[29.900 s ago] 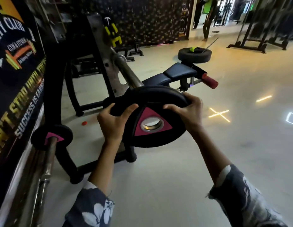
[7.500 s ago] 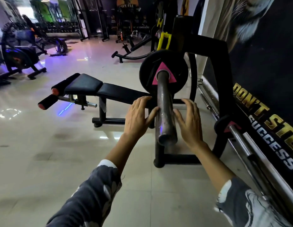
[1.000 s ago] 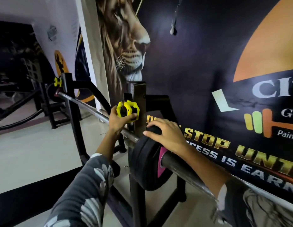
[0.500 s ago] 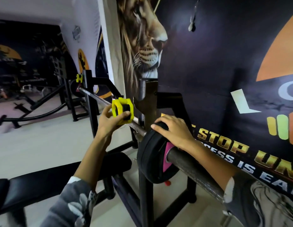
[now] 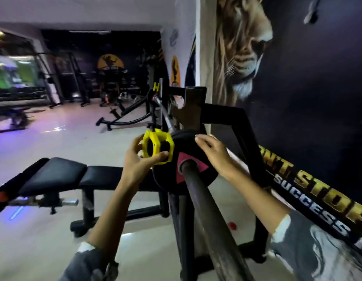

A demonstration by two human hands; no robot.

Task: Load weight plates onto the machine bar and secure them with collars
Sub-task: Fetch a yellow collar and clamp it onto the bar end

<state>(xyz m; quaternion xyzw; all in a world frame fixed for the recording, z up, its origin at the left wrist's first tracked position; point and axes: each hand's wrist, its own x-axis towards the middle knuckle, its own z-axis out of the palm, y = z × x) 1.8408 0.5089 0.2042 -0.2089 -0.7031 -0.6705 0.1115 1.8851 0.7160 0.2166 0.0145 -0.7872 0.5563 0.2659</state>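
**Collar (image 5: 157, 148) in left hand (image 5: 139, 162), off the bar (image 5: 204, 216), beside the plate (image 5: 166, 178)**

Left hand clamped on the yellow collar: thumb along its lower edge, fingers curled round its far side. Collar held up at the plate's upper left edge, dark bore turned toward the camera, clear of the bar's shaft. Touching the plate or just shy of it: cannot tell.

Plate already on the bar, upright, pink triangle round the hole, shaft through its middle. Right hand (image 5: 215, 156) spread flat over the plate's upper right rim, fingers straight and apart, curled round nothing.

Near stretch of bar bare from the plate's face to the bottom edge of view, running down and right between the two forearms. Behind the plate, the rack (image 5: 196, 106) upright, close against the plate's back edge; gap or contact there hidden. Thin part of the bar on past it to a far upright. Rack's angled black arm just behind the right hand, between plate and wall.

Right side tight: banner (image 5: 297, 98) on the wall close beyond the rack, gold lettering low along it. Left side roomy: bench (image 5: 60, 173) just left of the plate and below the left forearm, then wide pale floor (image 5: 64, 142) out to distant machines, blurred. Small red thing (image 5: 232, 225) on the floor under the bar, near the rack's foot, too small to name.
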